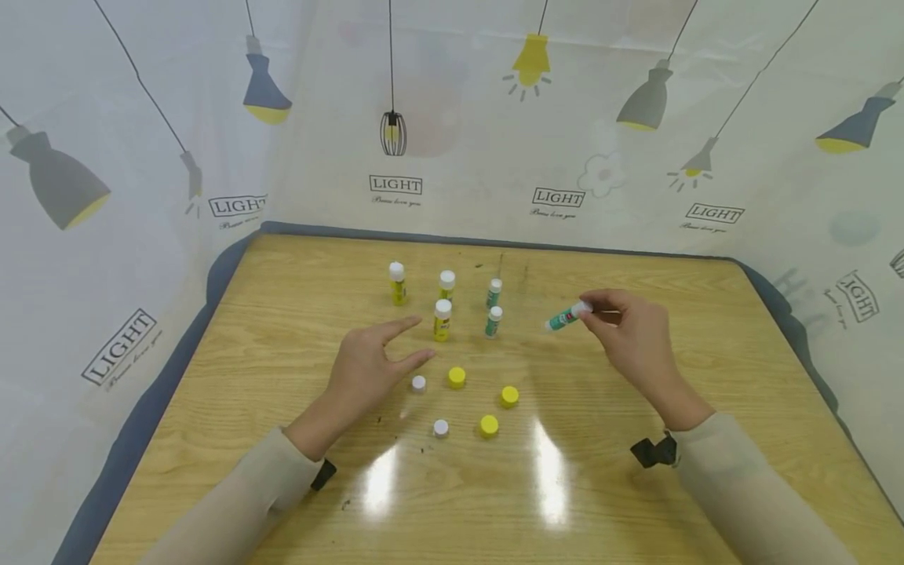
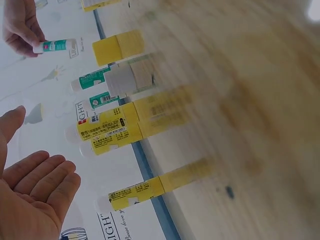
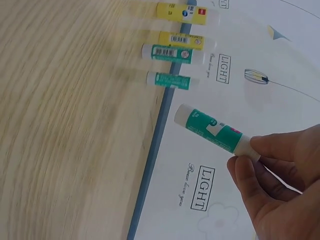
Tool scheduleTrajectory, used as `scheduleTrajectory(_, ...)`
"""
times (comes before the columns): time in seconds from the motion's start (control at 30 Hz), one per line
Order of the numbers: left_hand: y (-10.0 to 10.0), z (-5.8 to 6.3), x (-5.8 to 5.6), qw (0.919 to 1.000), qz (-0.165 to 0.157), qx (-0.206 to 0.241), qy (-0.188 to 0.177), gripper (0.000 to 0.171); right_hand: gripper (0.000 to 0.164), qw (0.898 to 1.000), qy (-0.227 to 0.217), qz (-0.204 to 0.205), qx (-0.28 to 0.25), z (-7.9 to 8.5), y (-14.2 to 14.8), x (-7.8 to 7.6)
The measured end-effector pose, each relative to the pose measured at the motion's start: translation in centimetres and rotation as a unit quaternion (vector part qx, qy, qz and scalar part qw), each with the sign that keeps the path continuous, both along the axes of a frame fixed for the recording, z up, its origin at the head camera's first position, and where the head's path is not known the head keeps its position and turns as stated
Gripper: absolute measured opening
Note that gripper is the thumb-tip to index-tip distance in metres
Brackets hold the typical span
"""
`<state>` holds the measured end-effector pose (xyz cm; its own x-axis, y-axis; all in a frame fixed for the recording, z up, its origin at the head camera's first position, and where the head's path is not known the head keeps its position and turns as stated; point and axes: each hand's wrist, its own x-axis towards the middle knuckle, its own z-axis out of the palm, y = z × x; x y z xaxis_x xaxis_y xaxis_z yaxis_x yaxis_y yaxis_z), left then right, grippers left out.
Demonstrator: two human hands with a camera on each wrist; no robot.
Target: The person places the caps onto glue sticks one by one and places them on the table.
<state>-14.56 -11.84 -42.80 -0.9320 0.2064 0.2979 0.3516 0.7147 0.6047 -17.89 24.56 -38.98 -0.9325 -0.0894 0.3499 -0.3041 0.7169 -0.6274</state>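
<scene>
My right hand pinches the white end of a green glue stick between thumb and fingers. The stick is tilted and held off the table, its other white end pointing down and left. My left hand is over the table with thumb and fingers spread, holding nothing. Just right of its fingertips stands a white-topped yellow glue stick. Behind it two more yellow sticks stand upright, one at the left and one in the middle. Two green glue sticks, a front one and a rear one, stand between the hands.
Three loose yellow caps, including one near the middle, lie on the wooden table. Two small white caps, a farther one and a nearer one, lie left of them. A lamp-patterned white curtain encloses the table's far and side edges.
</scene>
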Motion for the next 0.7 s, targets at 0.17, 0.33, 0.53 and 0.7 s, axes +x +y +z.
scheduleTrajectory(0.17,0.1,-0.1,-0.1,0.9998,-0.001,0.015,-0.010,0.054,0.021,1.000,0.011,-0.010,0.024,0.0,1.1,-0.6)
scheduleTrajectory(0.33,0.2,0.0,-0.2,0.9995,0.001,0.024,-0.018,0.053,0.022,0.999,0.015,-0.014,0.035,0.0,2.0,-1.1)
scheduleTrajectory(0.53,0.1,0.1,-0.2,0.9988,0.007,0.028,-0.039,0.053,0.022,0.998,0.008,-0.031,0.054,-0.3,3.1,-1.9)
scheduleTrajectory(0.7,0.0,0.0,-0.4,0.9969,0.014,0.046,-0.061,0.053,0.023,0.996,-0.011,-0.046,0.074,-0.2,4.1,-2.3)
